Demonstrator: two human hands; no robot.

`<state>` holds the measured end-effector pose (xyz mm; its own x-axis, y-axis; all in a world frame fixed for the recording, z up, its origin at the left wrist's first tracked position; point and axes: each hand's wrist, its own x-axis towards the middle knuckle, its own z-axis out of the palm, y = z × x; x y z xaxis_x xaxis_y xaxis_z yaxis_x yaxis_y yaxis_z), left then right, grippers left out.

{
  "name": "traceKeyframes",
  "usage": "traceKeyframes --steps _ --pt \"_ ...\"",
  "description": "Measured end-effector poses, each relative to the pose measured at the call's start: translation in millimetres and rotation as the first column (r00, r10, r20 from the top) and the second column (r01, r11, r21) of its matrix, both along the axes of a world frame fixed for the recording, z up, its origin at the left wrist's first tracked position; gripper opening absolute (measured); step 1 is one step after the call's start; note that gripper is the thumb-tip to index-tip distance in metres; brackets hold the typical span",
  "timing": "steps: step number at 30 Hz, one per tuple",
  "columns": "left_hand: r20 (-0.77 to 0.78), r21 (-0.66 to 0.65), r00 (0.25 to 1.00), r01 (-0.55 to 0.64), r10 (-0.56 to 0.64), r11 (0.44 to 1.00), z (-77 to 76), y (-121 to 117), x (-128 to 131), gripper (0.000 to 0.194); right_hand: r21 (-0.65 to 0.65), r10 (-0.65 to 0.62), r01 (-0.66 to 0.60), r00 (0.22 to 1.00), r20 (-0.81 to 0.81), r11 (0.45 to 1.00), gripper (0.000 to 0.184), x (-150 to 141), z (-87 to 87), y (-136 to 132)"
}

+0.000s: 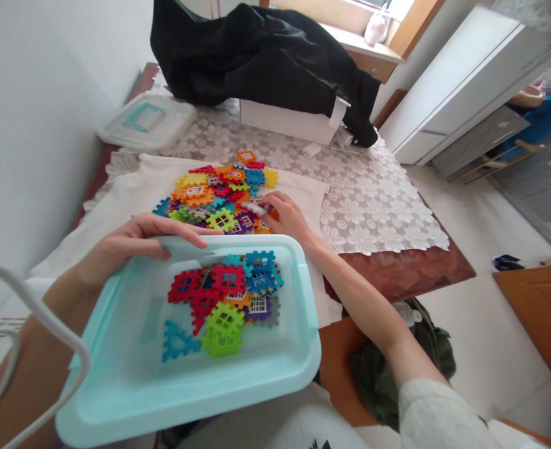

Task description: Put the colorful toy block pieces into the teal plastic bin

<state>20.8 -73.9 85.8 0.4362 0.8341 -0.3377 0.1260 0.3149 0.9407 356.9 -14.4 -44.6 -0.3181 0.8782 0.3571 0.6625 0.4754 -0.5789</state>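
Left hand: my left hand (156, 236) grips the far rim of the teal tub (130, 408), fingers closed on it.
Right hand: my right hand (285, 215) is at the pile's near right side, fingers pinching a grey piece (255, 207).
In tub: red pieces (204, 302), green pieces (223, 329), blue pieces, more colours, bunched.
Pile: mixed puzzle pieces (193, 193) on white cloth (298, 187), just beyond the tub.
Bench: lace cover (373, 206) under the cloth; clear lid (175, 128) back left; black cover (275, 62) over a white box (284, 121).
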Motion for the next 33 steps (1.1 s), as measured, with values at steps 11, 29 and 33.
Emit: traceKeyframes --steps 11,29,33 --pt "0.024 -0.032 1.000 -0.008 0.008 0.999 0.1 2 0 0.031 -0.001 0.100 -0.101 0.988 -0.113 0.995 0.073 10 -5.5 7" --pt "0.102 -0.015 0.995 -0.012 0.014 1.000 -2.9 0 0 0.031 0.022 0.078 -0.079 0.996 0.035 0.997 0.036 3 2.2 -1" --pt "0.112 -0.010 0.994 -0.016 0.017 1.000 -5.9 1 -2 0.030 0.052 0.021 -0.027 0.993 0.116 0.998 0.042 5 11.3 -6"
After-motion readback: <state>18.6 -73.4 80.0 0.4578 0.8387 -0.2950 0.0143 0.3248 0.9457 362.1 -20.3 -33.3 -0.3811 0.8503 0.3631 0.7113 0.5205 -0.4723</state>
